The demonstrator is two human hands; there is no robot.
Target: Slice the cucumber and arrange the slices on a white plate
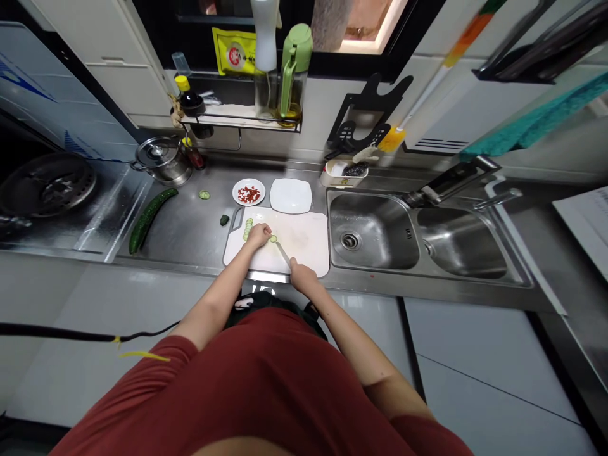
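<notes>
My right hand is wrapped round the handle of a knife, whose blade points up and left across the white cutting board. A pale green cucumber slice lies at the blade's tip. Just left of that slice, my left hand is closed over the board, fingers curled together; whatever they pinch is hidden. Several overlapping cucumber slices form a row near the board's left side. Off the board, a dark green cucumber end sits by its handle.
Behind the board stand a plate of chopped red pieces and a white square dish. A whole cucumber, a few slices and a steel pot are leftward. The double sink adjoins on the right.
</notes>
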